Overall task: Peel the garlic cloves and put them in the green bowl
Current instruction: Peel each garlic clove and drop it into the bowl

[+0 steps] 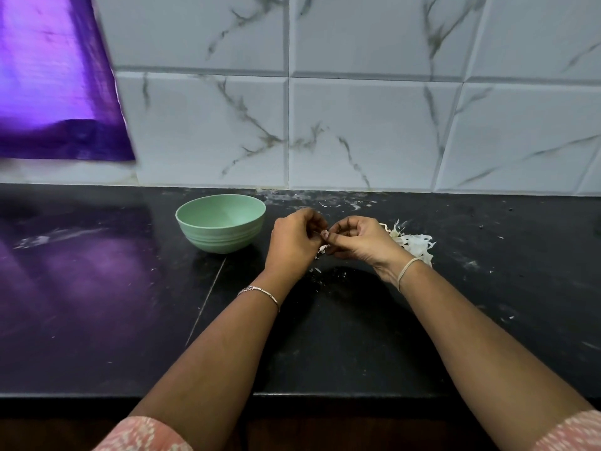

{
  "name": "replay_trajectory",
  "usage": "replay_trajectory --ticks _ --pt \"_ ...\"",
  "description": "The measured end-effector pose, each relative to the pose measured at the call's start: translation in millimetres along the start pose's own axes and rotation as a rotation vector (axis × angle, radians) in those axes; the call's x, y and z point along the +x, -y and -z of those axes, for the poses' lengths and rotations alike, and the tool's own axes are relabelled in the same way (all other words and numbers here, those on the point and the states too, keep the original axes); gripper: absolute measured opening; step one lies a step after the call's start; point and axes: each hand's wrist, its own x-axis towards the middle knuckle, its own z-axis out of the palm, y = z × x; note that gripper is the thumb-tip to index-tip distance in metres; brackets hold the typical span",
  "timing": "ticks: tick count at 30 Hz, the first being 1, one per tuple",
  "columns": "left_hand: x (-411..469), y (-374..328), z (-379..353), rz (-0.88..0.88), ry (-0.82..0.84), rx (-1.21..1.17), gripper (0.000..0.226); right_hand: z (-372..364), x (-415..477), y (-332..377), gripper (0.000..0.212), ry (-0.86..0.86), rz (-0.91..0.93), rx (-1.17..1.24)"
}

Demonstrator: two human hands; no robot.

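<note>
Across the back, a wall (357, 125) of white tiles veined in grey. Below it, a black stone countertop (97, 288), scuffed and flecked with pale scraps. Upper left, a glossy purple sheet (48, 76) against the wall, mirrored as a violet sheen on the stone. Two bare forearms (227, 346) reaching in from the near edge, pink patterned sleeves (146, 434) at the bottom corners. Upright on the counter, just left of the hands, a pale green bowl (195, 237), ribbed outside, smooth inner floor in full view. Right of the bowl, left hand (292, 239) and right hand (361, 239) brought together just above the counter, fingers of both curled in tight, tips meeting in a pinch on a small pale thing, seemingly a garlic clove (324, 234), largely hidden between them. Beyond the right wrist, a loose heap of white papery peel (416, 244) lying on the counter. On the left wrist, a thin metal bracelet (260, 291); on the right, a pale band (408, 270).
</note>
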Motion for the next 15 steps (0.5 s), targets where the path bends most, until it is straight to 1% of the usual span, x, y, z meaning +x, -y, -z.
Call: replay_trajectory --ticks 2,6,10,12,15 --pt "-0.2 -0.8 1.3 -0.031 0.001 0.025 0.021 -0.5 0.0 0.9 0.013 -0.010 0.003 0.026" --pt "-0.2 -1.3 1.5 -0.041 0.011 0.042 0.024 -0.5 0.4 2.4 0.010 -0.018 -0.009 0.108" --pt "0.2 1.9 1.6 -0.009 -0.008 0.045 0.013 0.6 0.6 4.1 0.009 -0.033 -0.025 0.197" --pt "1.8 1.9 1.7 -0.002 -0.006 0.028 0.011 0.8 0.7 4.4 0.009 -0.037 -0.029 0.219" --pt "4.0 0.9 1.8 0.030 -0.004 -0.047 0.015 1.4 0.8 4.0 0.007 -0.036 -0.021 0.235"
